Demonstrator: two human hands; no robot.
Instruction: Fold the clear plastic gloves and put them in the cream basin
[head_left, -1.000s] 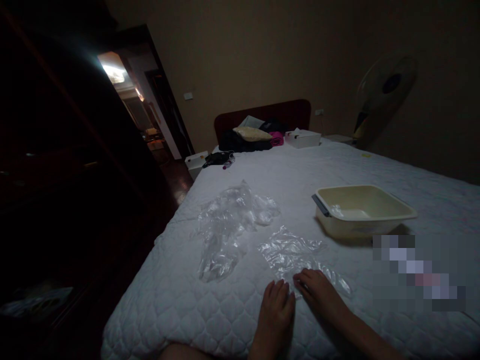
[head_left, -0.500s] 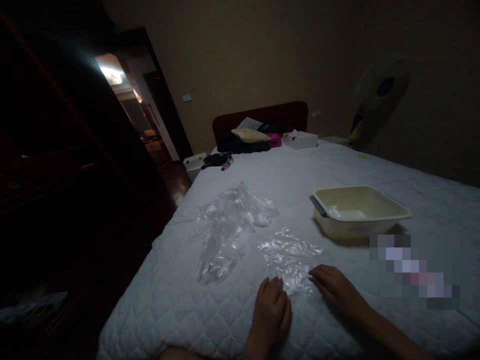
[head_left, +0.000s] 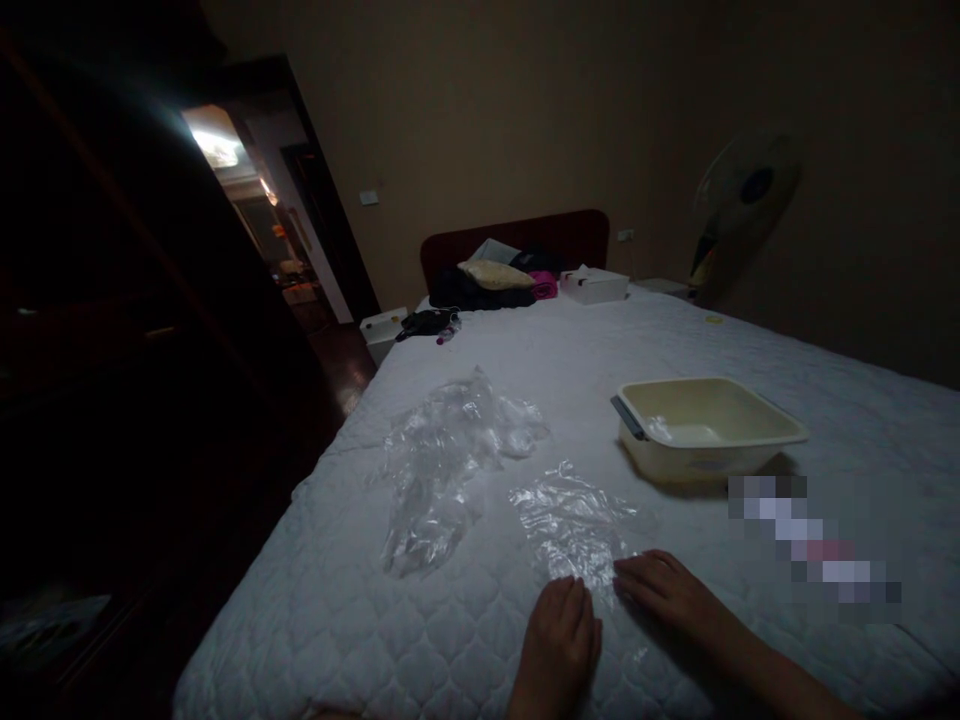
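Observation:
A clear, crinkled plastic bag (head_left: 570, 525) lies flat on the white quilted bed (head_left: 360, 610) in front of me. My left hand (head_left: 561, 640) rests palm down at the bag's near edge, fingers stretched out. My right hand (head_left: 664, 588) lies flat on the bag's right near corner, fingers extended to the left. A larger heap of clear plastic bags (head_left: 442, 460) sits further left on the quilt, apart from both hands.
A cream plastic basin (head_left: 701, 430) stands to the right of the bag. At the bed's far end lie dark clothes and a pillow (head_left: 495, 280) and a white box (head_left: 596, 285). A standing fan (head_left: 739, 200) is at the right. The bed's left edge drops to a dark floor.
My right hand has slid from beside my left hand out to the right along the bag and back a little. My left hand has stayed near the bag's near edge.

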